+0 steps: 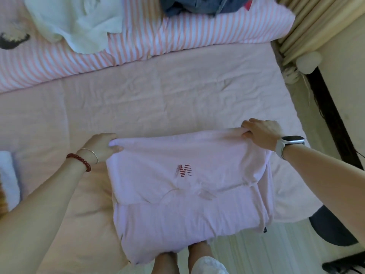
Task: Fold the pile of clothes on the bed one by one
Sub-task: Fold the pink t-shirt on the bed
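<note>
pale pink folded T-shirt (183, 194) at near bed edge between left hand (102, 145) and right hand (260, 133), striped pink-white quilt (177, 36) behind, white garment (79, 22) and blue denim clothes (201, 4) on quilt

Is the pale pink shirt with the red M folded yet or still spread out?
Partly folded: pale pink shirt shows a doubled layer; left hand and right hand grip its far corners.

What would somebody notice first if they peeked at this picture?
First, the big pale pink garment with a red M, in the middle near the bed's front edge. The left hand and right hand each grip one of its far corners. Further back, a white garment and a blue garment lie unfolded on the striped quilt.
</note>
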A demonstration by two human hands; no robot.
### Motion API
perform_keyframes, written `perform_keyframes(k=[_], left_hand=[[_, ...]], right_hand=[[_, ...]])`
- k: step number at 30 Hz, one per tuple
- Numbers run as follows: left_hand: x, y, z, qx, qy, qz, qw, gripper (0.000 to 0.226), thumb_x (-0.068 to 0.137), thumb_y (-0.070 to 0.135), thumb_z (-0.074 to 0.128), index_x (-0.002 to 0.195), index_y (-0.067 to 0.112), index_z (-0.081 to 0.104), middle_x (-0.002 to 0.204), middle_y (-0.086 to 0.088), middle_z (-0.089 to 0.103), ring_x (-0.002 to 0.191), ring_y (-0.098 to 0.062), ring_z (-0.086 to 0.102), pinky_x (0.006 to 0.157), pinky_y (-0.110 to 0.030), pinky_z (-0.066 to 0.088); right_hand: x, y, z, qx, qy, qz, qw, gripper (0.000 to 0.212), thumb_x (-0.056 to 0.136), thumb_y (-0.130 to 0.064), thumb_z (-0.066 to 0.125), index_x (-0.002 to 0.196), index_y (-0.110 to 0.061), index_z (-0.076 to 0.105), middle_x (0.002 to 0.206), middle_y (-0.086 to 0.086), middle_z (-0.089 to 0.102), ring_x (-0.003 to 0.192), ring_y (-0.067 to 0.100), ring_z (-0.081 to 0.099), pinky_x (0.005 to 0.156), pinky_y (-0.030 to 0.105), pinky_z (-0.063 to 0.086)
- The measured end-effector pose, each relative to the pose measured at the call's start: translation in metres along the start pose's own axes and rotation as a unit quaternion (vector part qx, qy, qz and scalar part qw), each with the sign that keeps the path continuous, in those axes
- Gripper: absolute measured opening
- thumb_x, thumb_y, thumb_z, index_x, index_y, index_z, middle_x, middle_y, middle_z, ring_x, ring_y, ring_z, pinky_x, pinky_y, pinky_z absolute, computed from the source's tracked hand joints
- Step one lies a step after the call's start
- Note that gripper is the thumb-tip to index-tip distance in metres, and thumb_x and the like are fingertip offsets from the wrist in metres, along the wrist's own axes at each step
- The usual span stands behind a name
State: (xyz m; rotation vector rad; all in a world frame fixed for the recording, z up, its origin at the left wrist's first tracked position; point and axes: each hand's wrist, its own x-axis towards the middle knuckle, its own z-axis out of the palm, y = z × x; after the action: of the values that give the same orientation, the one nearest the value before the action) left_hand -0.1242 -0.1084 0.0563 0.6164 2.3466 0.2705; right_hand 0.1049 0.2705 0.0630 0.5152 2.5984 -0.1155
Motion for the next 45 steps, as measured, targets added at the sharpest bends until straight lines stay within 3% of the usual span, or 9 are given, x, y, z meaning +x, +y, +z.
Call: perform_keyframes(k=[6, 14, 22, 29, 31, 35, 37, 40, 45], left_hand=[[0.01, 0.03, -0.077, 0.009, 0.149, -0.013, 0.989, 0.022, 0.086, 0.021, 0.063, 0.072, 0.014, 0.049, 0.076, -0.007, 0.051, 0.085, -0.034, 0.053, 0.067, -0.033, 0.035], [0.025, 0.061, -0.126, 0.079, 0.378, -0.004, 0.922, 0.018, 0.088, 0.009, 0.056, 0.103, -0.001, 0.06, 0.102, -0.026, 0.059, 0.095, -0.043, 0.056, 0.075, -0.046, 0.042], [-0.011, -0.001, -0.021, 0.178, 0.323, 0.096, 0.924, 0.025, 0.055, -0.009, 0.076, 0.075, 0.0, 0.064, 0.071, -0.018, 0.061, 0.063, -0.037, 0.062, 0.057, -0.039, 0.045], [-0.047, -0.047, 0.077, 0.197, 0.243, 0.133, 0.94, 0.019, 0.056, 0.005, 0.049, 0.07, 0.009, 0.06, 0.072, -0.008, 0.059, 0.064, -0.029, 0.061, 0.052, -0.033, 0.045], [-0.05, -0.058, 0.102, 0.188, 0.198, 0.09, 0.958, 0.021, 0.059, -0.004, 0.056, 0.075, 0.008, 0.064, 0.086, -0.011, 0.064, 0.074, -0.032, 0.064, 0.055, -0.037, 0.049], [-0.042, -0.079, 0.132, 0.047, 0.107, -0.045, 0.992, 0.025, 0.078, -0.002, 0.056, 0.101, 0.004, 0.065, 0.128, -0.015, 0.052, 0.122, -0.033, 0.048, 0.091, -0.041, 0.044], [-0.035, -0.073, 0.131, -0.083, 0.163, -0.12, 0.976, 0.021, 0.083, 0.006, 0.056, 0.102, 0.001, 0.061, 0.122, -0.019, 0.055, 0.118, -0.033, 0.047, 0.092, -0.039, 0.041], [-0.021, -0.055, 0.111, -0.236, 0.239, -0.21, 0.918, 0.03, 0.082, 0.021, 0.06, 0.104, 0.0, 0.058, 0.101, -0.018, 0.06, 0.102, -0.033, 0.054, 0.085, -0.039, 0.044], [0.021, -0.046, 0.087, -0.259, 0.24, -0.185, 0.917, 0.038, 0.083, 0.032, 0.061, 0.103, 0.0, 0.06, 0.097, -0.019, 0.06, 0.098, -0.035, 0.054, 0.086, -0.039, 0.045]], right_hand=[[0.026, 0.001, -0.074, -0.017, 0.119, 0.009, 0.993, 0.027, 0.098, -0.028, 0.041, 0.118, -0.015, 0.053, 0.112, 0.009, 0.056, 0.096, 0.032, 0.058, 0.068, 0.031, 0.032], [0.049, -0.008, -0.126, 0.009, 0.295, 0.018, 0.955, 0.025, 0.092, -0.009, 0.048, 0.115, -0.006, 0.055, 0.107, 0.019, 0.054, 0.097, 0.037, 0.054, 0.079, 0.042, 0.035], [-0.002, -0.014, -0.013, 0.0, 0.258, -0.03, 0.966, 0.036, 0.054, 0.009, 0.079, 0.082, -0.008, 0.065, 0.074, 0.013, 0.06, 0.059, 0.032, 0.061, 0.059, 0.039, 0.046], [-0.058, -0.044, 0.089, 0.026, 0.201, 0.002, 0.979, 0.043, 0.043, 0.007, 0.082, 0.078, -0.014, 0.068, 0.069, 0.005, 0.058, 0.06, 0.03, 0.06, 0.066, 0.039, 0.043], [-0.067, -0.053, 0.112, 0.031, 0.164, 0.012, 0.986, 0.045, 0.041, 0.007, 0.082, 0.078, -0.015, 0.069, 0.069, 0.005, 0.058, 0.061, 0.03, 0.061, 0.062, 0.04, 0.049], [-0.078, -0.068, 0.136, 0.031, 0.089, 0.047, 0.994, 0.039, 0.045, 0.004, 0.077, 0.077, -0.017, 0.071, 0.07, 0.006, 0.061, 0.067, 0.031, 0.064, 0.067, 0.046, 0.051], [-0.078, -0.076, 0.135, 0.042, 0.114, 0.052, 0.991, 0.021, 0.062, -0.006, 0.058, 0.077, -0.013, 0.071, 0.073, 0.008, 0.062, 0.067, 0.032, 0.063, 0.067, 0.046, 0.05], [-0.066, -0.092, 0.123, 0.052, 0.142, 0.038, 0.988, 0.039, 0.071, -0.017, 0.034, 0.085, -0.012, 0.07, 0.083, 0.009, 0.064, 0.072, 0.031, 0.063, 0.069, 0.044, 0.048], [-0.028, -0.13, 0.107, 0.048, 0.065, 0.021, 0.997, 0.05, 0.08, -0.027, 0.03, 0.118, -0.016, 0.061, 0.122, 0.015, 0.059, 0.113, 0.037, 0.056, 0.091, 0.064, 0.038]])
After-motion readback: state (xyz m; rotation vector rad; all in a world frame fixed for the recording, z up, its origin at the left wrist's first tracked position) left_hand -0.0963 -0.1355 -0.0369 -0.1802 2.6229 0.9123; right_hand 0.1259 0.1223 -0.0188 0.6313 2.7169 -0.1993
